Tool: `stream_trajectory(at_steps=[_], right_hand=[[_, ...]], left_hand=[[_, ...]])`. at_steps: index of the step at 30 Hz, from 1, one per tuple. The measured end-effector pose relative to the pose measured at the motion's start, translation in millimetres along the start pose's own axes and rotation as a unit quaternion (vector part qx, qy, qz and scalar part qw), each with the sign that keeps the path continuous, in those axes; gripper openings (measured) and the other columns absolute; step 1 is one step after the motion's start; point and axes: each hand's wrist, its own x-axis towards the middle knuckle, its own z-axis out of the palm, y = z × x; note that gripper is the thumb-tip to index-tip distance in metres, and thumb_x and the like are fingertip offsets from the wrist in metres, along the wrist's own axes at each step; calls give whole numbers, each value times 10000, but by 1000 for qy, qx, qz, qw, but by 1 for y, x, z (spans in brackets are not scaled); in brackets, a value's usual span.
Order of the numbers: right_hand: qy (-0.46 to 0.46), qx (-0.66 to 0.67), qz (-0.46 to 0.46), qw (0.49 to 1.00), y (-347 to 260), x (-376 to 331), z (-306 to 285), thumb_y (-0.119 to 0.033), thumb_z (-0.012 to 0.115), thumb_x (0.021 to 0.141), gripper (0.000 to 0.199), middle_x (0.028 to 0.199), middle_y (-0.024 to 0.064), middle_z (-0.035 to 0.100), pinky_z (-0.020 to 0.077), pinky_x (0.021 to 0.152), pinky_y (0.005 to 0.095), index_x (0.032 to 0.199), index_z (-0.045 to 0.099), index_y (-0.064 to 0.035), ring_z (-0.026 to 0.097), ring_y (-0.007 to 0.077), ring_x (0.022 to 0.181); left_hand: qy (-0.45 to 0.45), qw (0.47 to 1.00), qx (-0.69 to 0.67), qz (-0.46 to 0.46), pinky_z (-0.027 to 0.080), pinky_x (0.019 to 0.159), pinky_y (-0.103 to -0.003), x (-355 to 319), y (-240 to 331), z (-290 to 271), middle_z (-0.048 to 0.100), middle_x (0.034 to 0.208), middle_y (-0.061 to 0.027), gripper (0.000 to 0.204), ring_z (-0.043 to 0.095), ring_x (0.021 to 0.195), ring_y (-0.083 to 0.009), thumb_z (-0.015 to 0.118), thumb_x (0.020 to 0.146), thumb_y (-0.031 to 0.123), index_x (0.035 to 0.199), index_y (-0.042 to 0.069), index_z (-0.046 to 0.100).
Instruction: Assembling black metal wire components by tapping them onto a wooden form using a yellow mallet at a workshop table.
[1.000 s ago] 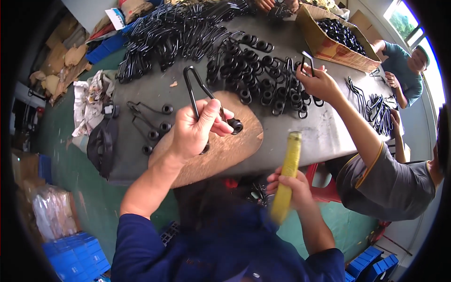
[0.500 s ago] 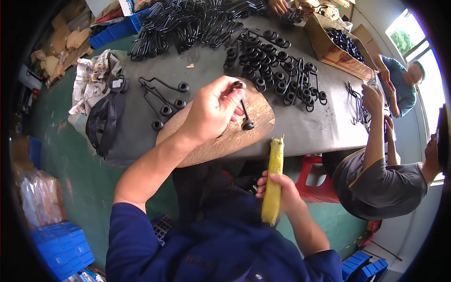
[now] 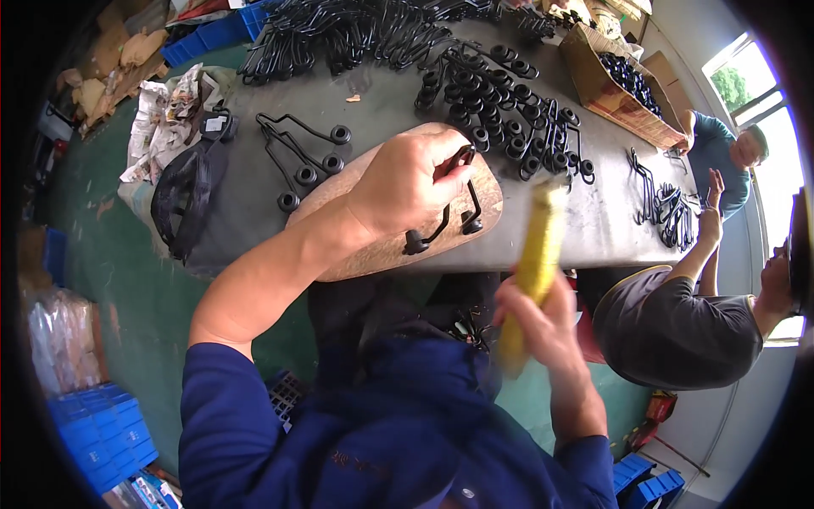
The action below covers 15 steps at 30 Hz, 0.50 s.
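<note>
My left hand [image 3: 409,182] is closed around the top of a bent black metal rod hanger [image 3: 476,202]. Its two arms hang down, each with a black rubber bushing [image 3: 415,243] at its end, over a worn brown oval board [image 3: 365,256] at the table's near edge. In my right hand [image 3: 543,312], further right and nearer my body, is a yellow stick-like bar [image 3: 543,233], tilted upward and smeared by motion. To the left of the board lie a few more black rod hangers with bushings [image 3: 307,175].
Beyond the board lie a pile of bushed hangers [image 3: 483,102] and a heap of bare rods [image 3: 348,42] on the grey table [image 3: 246,237]. A cardboard box [image 3: 585,72] of black parts stands far right. A co-worker [image 3: 678,327] sits at the right, another person [image 3: 721,161] beyond.
My right hand has raised the yellow bar up and to the right. The hanger in my left hand has turned, so both bushed arms now show. The co-worker's hands have moved.
</note>
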Motion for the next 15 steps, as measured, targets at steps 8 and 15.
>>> stream_trajectory(at_steps=[8,15], right_hand=[[-37,-154,130,979,60,28,4,-152,636,859,239,771,91,598,506,569,301,965,510,21,600,166,619],[19,-78,-191,978,-24,-11,26,-35,642,800,220,757,69,599,500,546,290,992,536,-16,590,145,601]], left_hand=[[-12,1000,4,-7,447,568,-364,3,13,4,575,675,-158,107,548,583,-289,640,845,84,793,2,595],[1,1000,-4,-19,410,517,-402,12,-13,-13,543,588,-165,200,521,508,-314,659,790,149,704,-5,563]])
